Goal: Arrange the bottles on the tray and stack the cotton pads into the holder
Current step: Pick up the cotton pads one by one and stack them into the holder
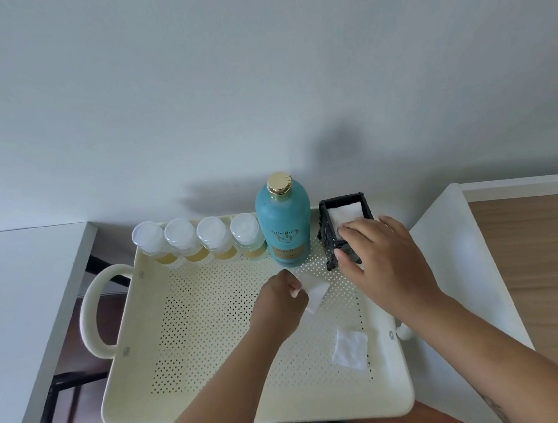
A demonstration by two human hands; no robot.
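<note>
A cream perforated tray [193, 327] carries several small clear bottles [198, 244] with white caps in a row along its far edge. A tall teal bottle [284, 224] with a gold cap stands right of them. Beside it sits a black ornate holder [329, 240] with white cotton pads [346, 212] inside. My right hand [386, 262] grips the holder's near right corner. Over the tray's middle, my left hand [280, 304] pinches a white cotton pad [315, 292]. Another cotton pad [350, 348] lies flat at the tray's near right.
The tray has a looped handle [90, 313] on its left. White surfaces [455, 261] flank it on both sides, with a wooden floor [545, 269] at right and a dark frame [65, 388] below left. A pale wall rises behind.
</note>
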